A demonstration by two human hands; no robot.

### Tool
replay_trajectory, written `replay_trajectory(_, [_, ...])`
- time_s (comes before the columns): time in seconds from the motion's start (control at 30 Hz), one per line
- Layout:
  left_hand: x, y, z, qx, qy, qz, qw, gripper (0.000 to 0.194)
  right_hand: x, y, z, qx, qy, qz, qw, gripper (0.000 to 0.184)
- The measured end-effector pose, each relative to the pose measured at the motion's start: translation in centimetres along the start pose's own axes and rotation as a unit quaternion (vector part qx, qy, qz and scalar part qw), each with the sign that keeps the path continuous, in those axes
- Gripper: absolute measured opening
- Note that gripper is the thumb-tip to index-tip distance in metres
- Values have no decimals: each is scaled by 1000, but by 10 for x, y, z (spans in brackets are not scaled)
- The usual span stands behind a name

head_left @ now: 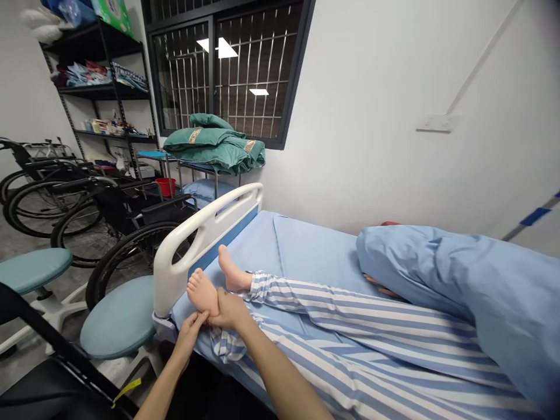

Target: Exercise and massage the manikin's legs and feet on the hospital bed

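A figure in blue-and-white striped trousers (371, 309) lies on a bed, and its smooth feet look like a manikin's. My right hand (231, 309) is wrapped around the ankle of the nearer bare foot (202, 290), which is raised with toes up. From below, my left hand (189, 337) grips the heel of that same foot, its fingertips close to my right hand. The other bare foot (231, 271) rests on the light blue sheet (301, 239) just beyond. Bunched trouser cuff (227, 345) lies under my right wrist.
A white footboard (175, 256) rises at the bed's end. A folded-back blue quilt (437, 262) covers the figure's upper part. Round stools (120, 318) and wheelchairs (126, 233) stand to the left. Green bedding (219, 146) is piled on a cart below the window.
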State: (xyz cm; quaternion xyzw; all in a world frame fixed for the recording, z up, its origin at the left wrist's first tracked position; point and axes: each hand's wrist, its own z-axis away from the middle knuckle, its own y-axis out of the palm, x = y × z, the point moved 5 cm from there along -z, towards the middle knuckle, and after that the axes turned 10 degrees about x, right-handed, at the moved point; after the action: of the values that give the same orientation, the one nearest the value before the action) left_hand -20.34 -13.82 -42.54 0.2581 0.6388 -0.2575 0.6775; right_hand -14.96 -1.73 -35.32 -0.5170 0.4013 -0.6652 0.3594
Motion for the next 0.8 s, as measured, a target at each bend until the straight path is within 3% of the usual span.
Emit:
replay_trajectory(0.17, [-1,22,30,56,-13,25,998,40,1,-22,19,-95,-57,-49,993,48])
replay_trajectory(0.27, [-1,39,41,89,-5,-17,996,45,-11,-38,40,-138,-65,-63,986,36])
replay_trajectory(0.37, [5,46,45,30,1,-132,991,52,-33,-49,70,-139,-50,-54,987,28])
replay_trajectory(0.47, [11,49,41,3,19,-206,978,45,-62,-53,110,-133,-8,-51,990,26])
replay_trajectory(0.67, [-5,39,34,93,20,-213,972,37,-107,-50,196,-112,56,-14,992,29])
replay_trajectory(0.8, [-34,14,36,72,47,-261,962,36,-122,-62,242,-121,90,9,989,31])
